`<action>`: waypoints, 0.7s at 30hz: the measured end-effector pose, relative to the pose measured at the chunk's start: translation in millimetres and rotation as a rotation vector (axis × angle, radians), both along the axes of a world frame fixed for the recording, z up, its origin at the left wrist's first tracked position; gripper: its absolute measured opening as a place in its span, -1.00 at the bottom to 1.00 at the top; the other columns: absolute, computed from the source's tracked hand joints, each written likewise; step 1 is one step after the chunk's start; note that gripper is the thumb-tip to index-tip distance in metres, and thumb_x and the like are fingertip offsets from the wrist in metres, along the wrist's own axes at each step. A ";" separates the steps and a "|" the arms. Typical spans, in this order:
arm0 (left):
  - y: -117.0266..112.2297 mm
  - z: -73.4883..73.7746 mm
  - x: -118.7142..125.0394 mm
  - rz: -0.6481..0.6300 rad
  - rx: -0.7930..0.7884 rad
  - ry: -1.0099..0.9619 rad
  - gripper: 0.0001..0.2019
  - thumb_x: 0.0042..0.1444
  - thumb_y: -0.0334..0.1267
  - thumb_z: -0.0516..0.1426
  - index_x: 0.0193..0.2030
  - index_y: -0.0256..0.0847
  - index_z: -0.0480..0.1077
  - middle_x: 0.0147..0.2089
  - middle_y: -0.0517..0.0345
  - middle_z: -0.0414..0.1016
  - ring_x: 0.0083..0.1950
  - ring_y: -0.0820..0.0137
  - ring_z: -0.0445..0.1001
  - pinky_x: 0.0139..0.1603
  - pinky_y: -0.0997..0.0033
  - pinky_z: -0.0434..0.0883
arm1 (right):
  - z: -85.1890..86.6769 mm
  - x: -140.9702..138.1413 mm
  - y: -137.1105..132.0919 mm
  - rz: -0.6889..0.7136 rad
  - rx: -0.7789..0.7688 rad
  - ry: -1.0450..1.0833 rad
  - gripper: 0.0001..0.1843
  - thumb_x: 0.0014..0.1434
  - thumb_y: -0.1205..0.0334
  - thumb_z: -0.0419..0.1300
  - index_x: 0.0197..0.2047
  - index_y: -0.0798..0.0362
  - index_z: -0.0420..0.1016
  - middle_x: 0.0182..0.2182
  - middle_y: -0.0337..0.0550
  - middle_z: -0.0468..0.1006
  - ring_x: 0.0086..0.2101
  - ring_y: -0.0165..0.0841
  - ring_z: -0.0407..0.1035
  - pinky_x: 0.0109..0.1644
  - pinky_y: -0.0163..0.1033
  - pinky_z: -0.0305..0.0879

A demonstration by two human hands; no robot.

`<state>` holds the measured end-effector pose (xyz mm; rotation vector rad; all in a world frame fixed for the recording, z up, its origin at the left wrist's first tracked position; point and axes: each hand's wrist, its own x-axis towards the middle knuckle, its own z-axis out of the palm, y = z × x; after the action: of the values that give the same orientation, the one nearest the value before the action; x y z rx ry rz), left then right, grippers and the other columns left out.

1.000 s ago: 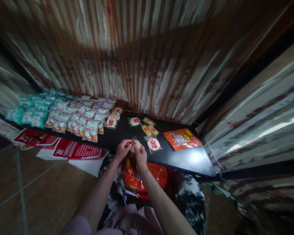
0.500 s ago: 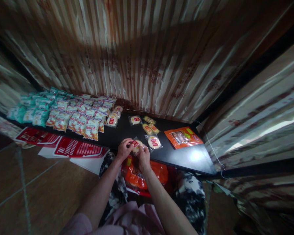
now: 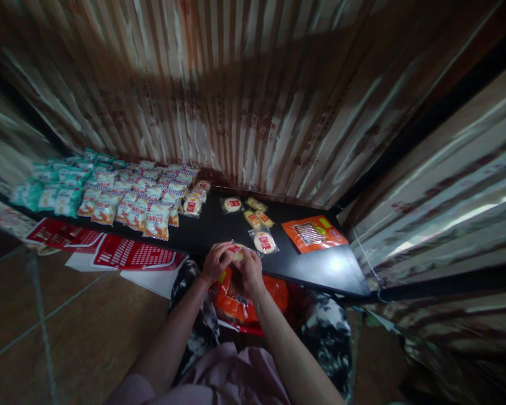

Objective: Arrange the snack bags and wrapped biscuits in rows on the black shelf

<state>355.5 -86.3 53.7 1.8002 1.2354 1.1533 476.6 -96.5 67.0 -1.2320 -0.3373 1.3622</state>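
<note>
Between them, my left hand point(image 3: 217, 262) and my right hand point(image 3: 250, 266) grip a round wrapped cracker point(image 3: 237, 251) at the front edge of the black shelf point(image 3: 219, 230). My fingers cover much of its wrapper. Just to the right of my right hand lies another round wrapped cracker point(image 3: 264, 242) with a red label. Behind it are small yellow packets point(image 3: 258, 219) and one more wrapped cracker point(image 3: 232, 205). Below my hands, between my knees, sits an orange plastic bag point(image 3: 236, 295) in a red basket point(image 3: 257, 331).
Rows of white-and-orange snack bags point(image 3: 156, 219) and green snack bags point(image 3: 67, 199) fill the shelf's left part, with a few round crackers point(image 3: 192, 203) beside them. A flat orange package point(image 3: 314, 233) lies on the right. Red printed bags point(image 3: 132, 253) hang below the shelf; a curtain point(image 3: 236, 101) rises behind.
My hands have drawn closer around the wrapped cracker, and it has tilted so that less of its face shows. The things on the shelf stay as they were.
</note>
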 end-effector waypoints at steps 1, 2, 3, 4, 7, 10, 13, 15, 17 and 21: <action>-2.4 0.0 -0.4 -0.025 -0.004 -0.012 -0.69 0.07 -0.30 0.06 -0.05 -0.18 0.47 0.06 0.00 0.47 0.12 0.25 0.37 0.21 0.18 0.23 | 0.5 1.4 -0.6 -0.007 -0.004 0.004 -0.74 -0.09 0.09 0.28 -0.37 0.04 0.36 -0.54 -0.31 0.49 -0.51 -0.42 0.40 -0.43 -0.32 0.40; -4.5 -0.3 -0.7 -0.047 -0.009 -0.022 -0.67 0.05 -0.30 0.07 -0.02 -0.17 0.45 0.09 0.01 0.45 0.14 0.24 0.35 0.22 0.17 0.22 | 1.3 2.8 -1.1 -0.013 -0.012 0.004 -0.75 -0.09 0.10 0.28 -0.37 0.04 0.37 -0.54 -0.32 0.49 -0.52 -0.42 0.40 -0.45 -0.33 0.40; -6.4 -0.9 -0.7 -0.065 -0.014 -0.028 -0.63 0.02 -0.31 0.09 0.01 -0.16 0.43 0.11 0.01 0.43 0.15 0.24 0.34 0.23 0.16 0.21 | 2.2 4.3 -1.5 -0.014 -0.019 0.005 -0.76 -0.09 0.12 0.28 -0.36 0.04 0.37 -0.53 -0.31 0.49 -0.52 -0.42 0.41 -0.45 -0.33 0.40; -8.0 -1.7 -0.4 -0.078 -0.015 -0.028 -0.59 -0.02 -0.32 0.11 0.03 -0.16 0.42 0.13 0.02 0.42 0.16 0.23 0.33 0.24 0.16 0.20 | 3.3 5.7 -1.8 -0.011 -0.026 0.009 -0.76 -0.08 0.13 0.27 -0.36 0.04 0.38 -0.51 -0.30 0.50 -0.50 -0.41 0.42 -0.44 -0.33 0.42; -12.1 -3.5 2.2 -0.065 -0.010 -0.029 -0.56 -0.05 -0.34 0.13 0.04 -0.16 0.42 0.12 0.01 0.42 0.15 0.23 0.34 0.24 0.17 0.21 | 7.6 9.0 -2.1 0.019 -0.051 0.026 -0.76 -0.07 0.13 0.27 -0.33 0.04 0.38 -0.47 -0.26 0.53 -0.46 -0.38 0.46 -0.41 -0.32 0.45; -15.0 -3.5 5.6 0.005 -0.029 -0.069 -0.67 0.00 -0.28 0.15 -0.04 -0.13 0.46 0.05 0.03 0.48 0.11 0.24 0.38 0.22 0.19 0.24 | 12.3 10.4 -2.3 0.055 -0.066 0.010 -0.76 -0.03 0.10 0.24 -0.30 0.01 0.37 -0.50 -0.31 0.51 -0.49 -0.41 0.45 -0.44 -0.35 0.43; -17.3 -3.6 7.5 0.051 -0.041 -0.095 -0.73 0.05 -0.25 0.14 -0.08 -0.11 0.48 -0.01 0.05 0.51 0.06 0.26 0.41 0.18 0.22 0.27 | 17.2 10.3 -2.9 0.104 -0.061 0.022 -0.73 0.01 0.04 0.23 -0.27 0.01 0.36 -0.50 -0.31 0.51 -0.50 -0.42 0.44 -0.42 -0.34 0.44; -18.8 -5.0 7.8 0.069 -0.034 -0.087 -0.74 0.07 -0.24 0.12 -0.08 -0.11 0.48 -0.03 0.06 0.52 0.05 0.27 0.42 0.17 0.23 0.29 | 19.8 10.3 -3.7 0.119 -0.066 0.055 -0.69 0.03 0.00 0.21 -0.25 0.02 0.37 -0.50 -0.30 0.51 -0.51 -0.42 0.44 -0.42 -0.34 0.45; -20.4 -7.3 8.0 0.085 -0.027 -0.082 -0.74 0.08 -0.24 0.12 -0.07 -0.11 0.47 -0.03 0.06 0.52 0.04 0.28 0.43 0.16 0.25 0.30 | 21.1 10.4 -4.9 0.120 -0.067 0.088 -0.66 0.05 -0.03 0.20 -0.22 0.04 0.39 -0.50 -0.29 0.51 -0.55 -0.44 0.42 -0.43 -0.34 0.46; -25.0 -8.9 8.5 0.123 -0.071 -0.129 -0.74 0.08 -0.20 0.12 -0.08 -0.13 0.46 -0.06 0.05 0.53 0.00 0.27 0.45 0.11 0.27 0.32 | 19.2 9.9 -8.5 0.118 -0.020 0.084 -0.57 0.06 -0.13 0.16 -0.18 0.05 0.41 -0.39 -0.23 0.53 -0.54 -0.46 0.43 -0.41 -0.32 0.48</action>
<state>364.0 -111.3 44.8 1.5908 1.3094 1.2574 486.5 -104.9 86.2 -1.1830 -0.3423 1.5172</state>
